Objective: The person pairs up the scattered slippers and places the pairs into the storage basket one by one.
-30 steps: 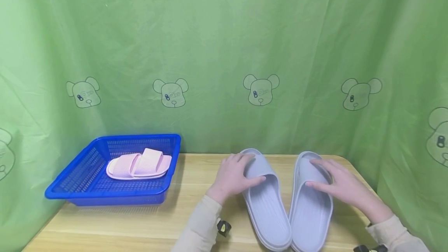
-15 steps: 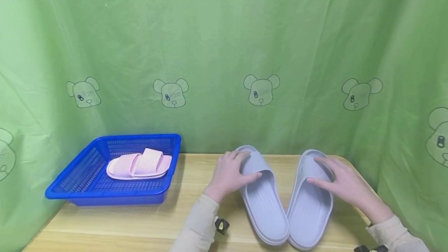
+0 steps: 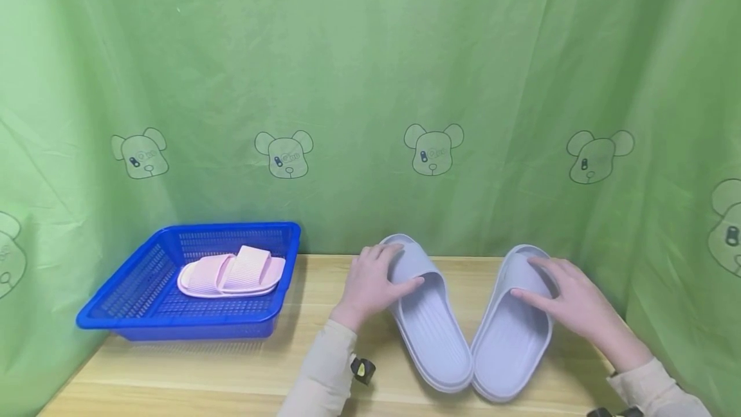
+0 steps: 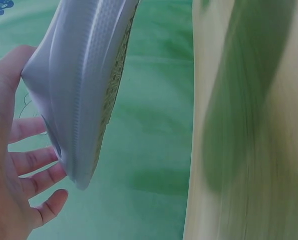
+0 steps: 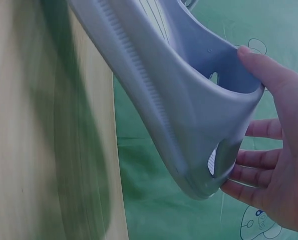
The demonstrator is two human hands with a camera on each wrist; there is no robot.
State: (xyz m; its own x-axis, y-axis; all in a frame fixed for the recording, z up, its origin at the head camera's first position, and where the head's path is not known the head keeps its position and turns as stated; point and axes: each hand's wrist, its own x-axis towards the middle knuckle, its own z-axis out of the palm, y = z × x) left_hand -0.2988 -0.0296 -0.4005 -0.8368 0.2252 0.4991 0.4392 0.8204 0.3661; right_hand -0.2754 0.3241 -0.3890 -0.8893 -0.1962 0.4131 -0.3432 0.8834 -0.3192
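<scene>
My left hand [image 3: 370,285] holds a pale grey-lavender slide slipper [image 3: 437,336] by its strap, thumb at the strap's edge and fingers toward the toe end. In the left wrist view that slipper [image 4: 83,85] hangs clear of the tabletop, with part of its patterned sole showing. My right hand [image 3: 579,301] grips the matching slipper [image 3: 509,346] in the same way. The right wrist view shows this slipper [image 5: 174,95] tilted, thumb on the strap edge, fingers around the outer side near a cutout. Toes point away and spread apart; the heels meet or nearly meet.
A blue plastic basket [image 3: 197,322] stands at the left of the wooden table [image 3: 231,378]. Inside it lie pink slippers [image 3: 231,273], partly overlapping. A green curtain [image 3: 359,82] with bear-head prints surrounds the table's back and sides.
My left hand has moved left and slightly away with its slipper. The right slipper has shifted slightly up and away, its toe turning right. The gap between the toes has widened.
</scene>
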